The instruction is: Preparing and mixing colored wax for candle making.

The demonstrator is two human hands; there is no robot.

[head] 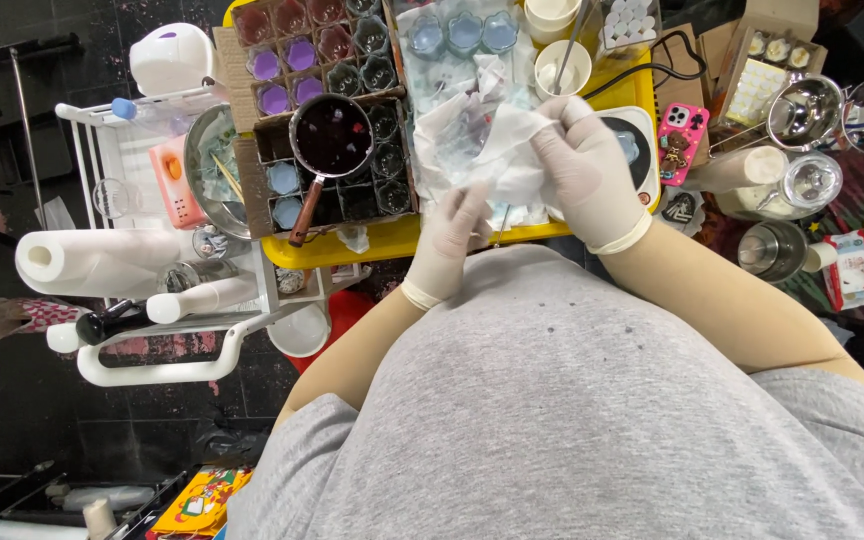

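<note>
Both my hands wear pale latex gloves and hold a crumpled white tissue [492, 140] over the yellow table [392, 238]. My right hand [592, 175] grips the tissue's right side from above. My left hand [452, 240] holds its lower edge with the fingers pressed into the folds. The tissue has faint dark stains. Just left of it a small saucepan [332, 135] of dark purple liquid rests on a cardboard tray of small glass cups [352, 60], some filled with purple or pale blue wax.
A small electric hotplate [642, 150] lies under my right hand, with a pink phone [682, 130] beside it. A white cart [162, 280] on the left carries a paper towel roll [92, 262], bottles and a metal bowl. Metal pots, glass jars and boxes crowd the right.
</note>
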